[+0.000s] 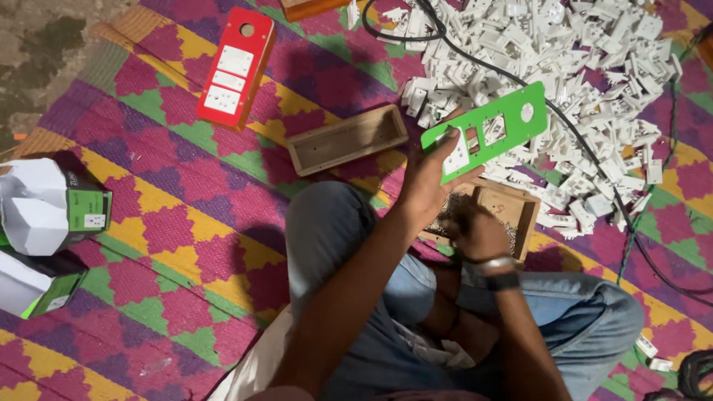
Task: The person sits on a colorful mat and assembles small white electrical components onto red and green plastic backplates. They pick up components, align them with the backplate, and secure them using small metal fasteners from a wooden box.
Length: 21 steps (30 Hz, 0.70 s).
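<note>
Left hand [425,174] clamps green plate [486,132] by near edge; right hand [475,232] curled inside wooden box [512,212], contents unclear; open mat [186,223] leftward.

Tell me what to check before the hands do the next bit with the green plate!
1. Left hand holds the green plate firmly: ok.
2. One white switch sits in the plate: ok.
3. Other plate openings filled: not ok, still bare.
4. Right hand has picked something from the wooden box: cannot tell.
5. White parts pile close by: ok.
</note>
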{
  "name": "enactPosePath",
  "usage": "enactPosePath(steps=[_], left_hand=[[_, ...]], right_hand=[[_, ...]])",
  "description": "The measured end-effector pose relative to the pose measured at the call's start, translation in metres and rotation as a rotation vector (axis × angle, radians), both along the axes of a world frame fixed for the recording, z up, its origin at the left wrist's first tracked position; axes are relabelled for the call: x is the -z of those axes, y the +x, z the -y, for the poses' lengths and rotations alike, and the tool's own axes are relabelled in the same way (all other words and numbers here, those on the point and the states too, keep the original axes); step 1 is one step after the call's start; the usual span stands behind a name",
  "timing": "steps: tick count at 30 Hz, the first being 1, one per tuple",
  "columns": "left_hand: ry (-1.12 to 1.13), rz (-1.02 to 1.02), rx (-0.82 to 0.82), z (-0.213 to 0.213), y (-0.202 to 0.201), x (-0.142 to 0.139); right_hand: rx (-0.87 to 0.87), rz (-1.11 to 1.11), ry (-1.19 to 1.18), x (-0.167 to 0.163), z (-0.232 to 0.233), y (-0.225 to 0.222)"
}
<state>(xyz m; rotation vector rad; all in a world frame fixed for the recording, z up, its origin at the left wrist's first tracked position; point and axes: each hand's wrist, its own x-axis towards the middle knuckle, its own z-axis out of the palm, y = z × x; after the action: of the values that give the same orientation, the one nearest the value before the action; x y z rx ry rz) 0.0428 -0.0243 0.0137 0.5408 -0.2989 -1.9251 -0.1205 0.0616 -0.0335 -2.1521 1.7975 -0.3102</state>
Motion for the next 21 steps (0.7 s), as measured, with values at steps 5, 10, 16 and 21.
enactPosePath(steps=[5,10,16,21], left_hand=[[-0.009,0.026,0.051,-0.006,-0.010,-0.001],[-0.026,0.003,0.144,-0.005,-0.011,0.000],[-0.038,0.018,0.203,-0.007,-0.013,-0.003],[-0.113,-0.048,0.200,-0.013,-0.013,-0.010]], right_hand=[[0.147,-0.023,0.019,0.030,0.009,0.008],[0.203,0.238,-0.225,0.036,-0.008,0.002],[0.632,1.234,0.136,-0.001,-0.021,-0.008],[0.421,1.418,0.044,-0.063,-0.012,-0.004]])
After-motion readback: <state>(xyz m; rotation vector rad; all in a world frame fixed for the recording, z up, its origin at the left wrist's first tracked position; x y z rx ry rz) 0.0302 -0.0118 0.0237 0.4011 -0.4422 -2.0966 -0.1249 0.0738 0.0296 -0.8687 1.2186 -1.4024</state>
